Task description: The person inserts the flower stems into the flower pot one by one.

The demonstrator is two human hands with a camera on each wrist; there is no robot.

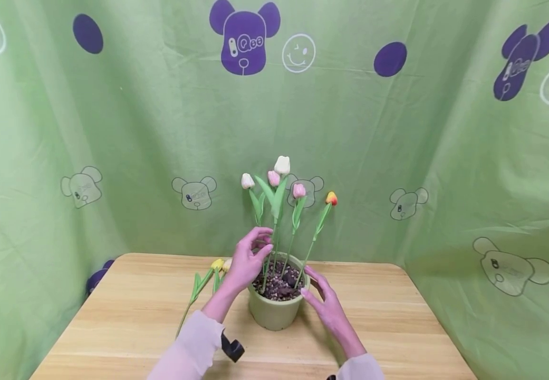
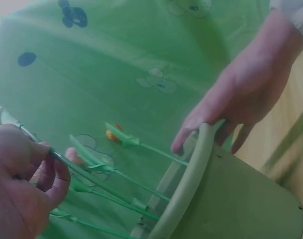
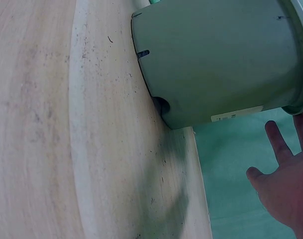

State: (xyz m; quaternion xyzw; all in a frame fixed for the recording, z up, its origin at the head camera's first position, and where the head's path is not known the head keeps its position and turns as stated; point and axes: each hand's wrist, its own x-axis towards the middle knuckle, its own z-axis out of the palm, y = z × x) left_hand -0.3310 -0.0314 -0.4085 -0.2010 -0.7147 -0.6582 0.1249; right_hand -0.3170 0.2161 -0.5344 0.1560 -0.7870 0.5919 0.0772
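Observation:
A green flower pot [image 1: 274, 315] filled with dark, speckled soil [image 1: 281, 285] stands on the table. Several artificial tulips rise from it: a pale one [image 1: 248, 181], two pink ones [image 1: 299, 190], a red-and-yellow one [image 1: 331, 198] and a tall white tulip [image 1: 281, 165]. Thumb and fingers of my left hand [image 1: 248, 262] pinch the white tulip's green stem [image 2: 76, 167] above the soil. On the pot's right side, my right hand [image 1: 327, 307] grips the rim [image 2: 203, 149], with some fingers outside the wall and spread apart [image 3: 278, 142].
Left of the pot, a yellow tulip [image 1: 217, 264] and a pale tulip [image 1: 227, 265] lie on the wooden table [image 1: 127, 311], partly behind my left arm. A green printed curtain [image 1: 160, 105] surrounds the table at the back and sides.

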